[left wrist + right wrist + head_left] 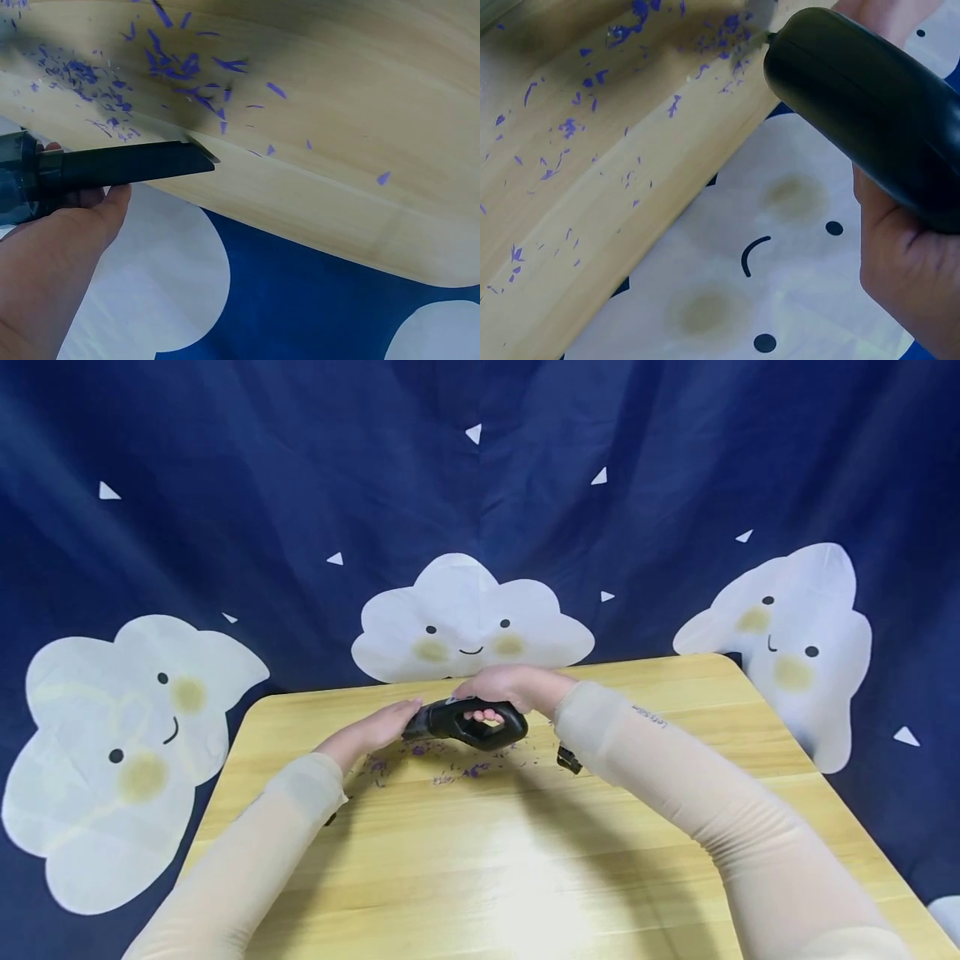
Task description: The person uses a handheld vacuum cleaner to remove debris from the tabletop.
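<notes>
A black handheld vacuum cleaner [491,741] is held above the far part of the table. My right hand [506,685] grips its loop handle, with fingertips showing through the opening. At the front end, my left hand [378,727] holds the vacuum near its nozzle. In the left wrist view the slim dark nozzle [127,163] points right, its slanted tip over the wood, with the thumb and fingers around its base. Purple scraps [184,67] lie scattered under and around it. The rounded rear of the vacuum [862,105] hides part of the right hand in the right wrist view.
The light wooden table [420,860] has rounded far corners. A dark blue curtain [300,485] with white cloud prints hangs right behind its far edge. A small black object [569,759] shows beneath the right wrist.
</notes>
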### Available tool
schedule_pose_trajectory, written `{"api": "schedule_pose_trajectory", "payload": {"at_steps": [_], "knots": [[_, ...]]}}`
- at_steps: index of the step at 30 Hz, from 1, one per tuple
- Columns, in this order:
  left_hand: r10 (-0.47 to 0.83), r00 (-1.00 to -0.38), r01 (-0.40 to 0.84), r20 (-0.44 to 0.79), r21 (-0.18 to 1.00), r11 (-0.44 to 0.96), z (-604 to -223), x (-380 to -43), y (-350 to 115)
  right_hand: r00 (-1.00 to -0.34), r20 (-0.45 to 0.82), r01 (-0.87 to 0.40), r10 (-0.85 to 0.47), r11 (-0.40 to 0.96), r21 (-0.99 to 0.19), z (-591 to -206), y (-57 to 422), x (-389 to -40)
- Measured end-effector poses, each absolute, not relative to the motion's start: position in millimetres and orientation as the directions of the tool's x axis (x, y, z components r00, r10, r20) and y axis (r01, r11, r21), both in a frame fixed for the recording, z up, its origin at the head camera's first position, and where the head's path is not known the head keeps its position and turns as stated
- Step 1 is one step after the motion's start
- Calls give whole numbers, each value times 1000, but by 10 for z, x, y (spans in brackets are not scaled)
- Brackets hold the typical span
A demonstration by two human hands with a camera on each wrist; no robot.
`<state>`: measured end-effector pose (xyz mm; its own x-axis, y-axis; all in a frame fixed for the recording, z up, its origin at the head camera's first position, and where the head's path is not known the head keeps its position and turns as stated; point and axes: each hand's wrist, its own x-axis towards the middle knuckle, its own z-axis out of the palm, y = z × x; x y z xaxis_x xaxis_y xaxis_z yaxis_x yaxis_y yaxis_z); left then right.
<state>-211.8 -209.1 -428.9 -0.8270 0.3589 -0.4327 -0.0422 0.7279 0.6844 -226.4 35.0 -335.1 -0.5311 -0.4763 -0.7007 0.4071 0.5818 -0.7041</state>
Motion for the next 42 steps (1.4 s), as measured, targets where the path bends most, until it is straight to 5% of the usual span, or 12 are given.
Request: {"api": "schedule_pose_trajectory", "payload": {"at_steps": [14,25,42], "knots": [[366,-842,-13,-397,693,721,-4247,-1994,-2317,-549,-668,372,-502,569,-734,-3331,114,-2166],[355,-803,-48,-478,647,761,-4169,-1959,-2430,-475,-688,424,-549,542,-726,-3300,1,-2136],[338,-789,-76,-513,628,774,-4107,-2038,-2629,-522,-684,428,-510,537,-727,-3291,-192,-2155]]}}
